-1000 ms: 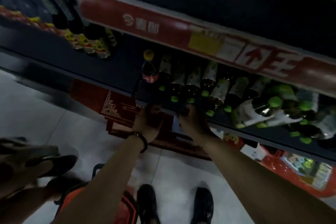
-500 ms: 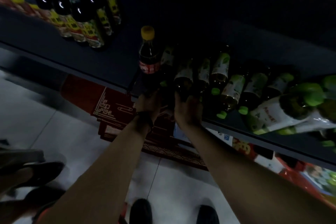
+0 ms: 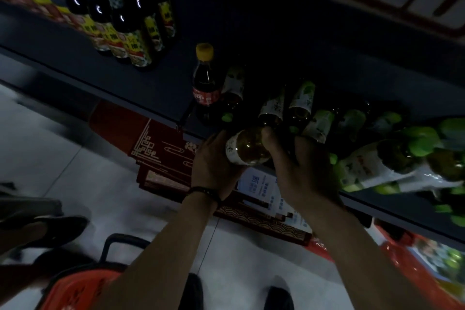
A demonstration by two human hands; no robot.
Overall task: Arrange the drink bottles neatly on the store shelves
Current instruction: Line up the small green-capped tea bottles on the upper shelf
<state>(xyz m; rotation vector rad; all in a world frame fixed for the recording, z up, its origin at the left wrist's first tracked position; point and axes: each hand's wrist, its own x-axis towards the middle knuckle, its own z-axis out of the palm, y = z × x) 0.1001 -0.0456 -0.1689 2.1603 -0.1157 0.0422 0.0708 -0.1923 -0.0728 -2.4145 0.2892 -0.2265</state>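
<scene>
amber drink bottle (image 3: 247, 150): tilted, over shelf (image 3: 130, 98) front edge
left hand (image 3: 214, 167): wrapped round its lower end
right hand (image 3: 303, 173): thumb curled on its upper end, gripping
right side: green-capped bottles (image 3: 300, 100) packed tight, some toppled
left side: cola bottle (image 3: 205, 83) upright, then bare shelf up to sauce bottles (image 3: 136, 43)

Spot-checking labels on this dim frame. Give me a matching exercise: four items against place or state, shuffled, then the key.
1. cola bottle
2. white-labelled bottle
3. red basket
4. dark yellow-labelled bottles

A. bottom left of the view
B. gripped by left hand and right hand at the edge of the shelf
C. row at the shelf's upper left
D. upright on the shelf, yellow cap

Pairs: 1-D, 2-B, 3-A, 4-C.
</scene>
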